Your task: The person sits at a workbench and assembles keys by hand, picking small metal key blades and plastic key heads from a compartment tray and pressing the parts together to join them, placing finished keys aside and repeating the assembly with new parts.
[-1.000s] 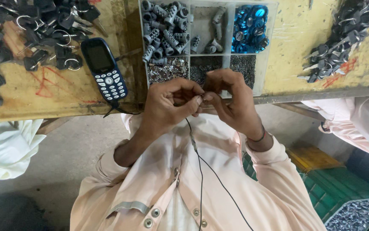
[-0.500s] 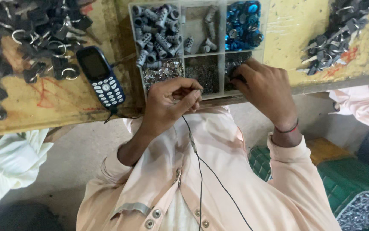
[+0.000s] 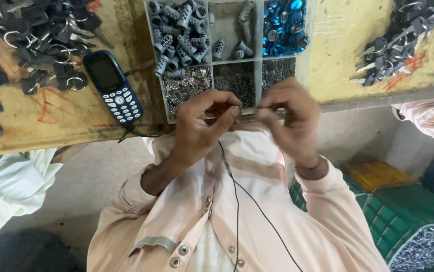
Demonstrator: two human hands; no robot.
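So from the head cam we're looking straight down at both hands held together at the edge of the workbench (image 3: 51,128). Our left hand (image 3: 202,126) has its fingers curled in, thumb and forefinger pinched on something tiny we honestly can't make out. Our right hand (image 3: 290,118) is pinched too, fingertips meeting the left ones, gripping what looks like a thin bit of metal. That small piece sits right between the two hands, just in front of the near edge of the parts tray (image 3: 307,55).

The tray has grey cylinders (image 3: 176,38) in the left compartment, blue round caps (image 3: 282,25) on the right, and small shiny bits in the lower row. Left of the tray lies a dark blue keypad phone (image 3: 113,88), and further left a pile of black keys with rings (image 3: 30,35). Another key pile (image 3: 398,40) sits far right. A thin black cable (image 3: 237,201) hangs down over our pink shirt (image 3: 186,221).
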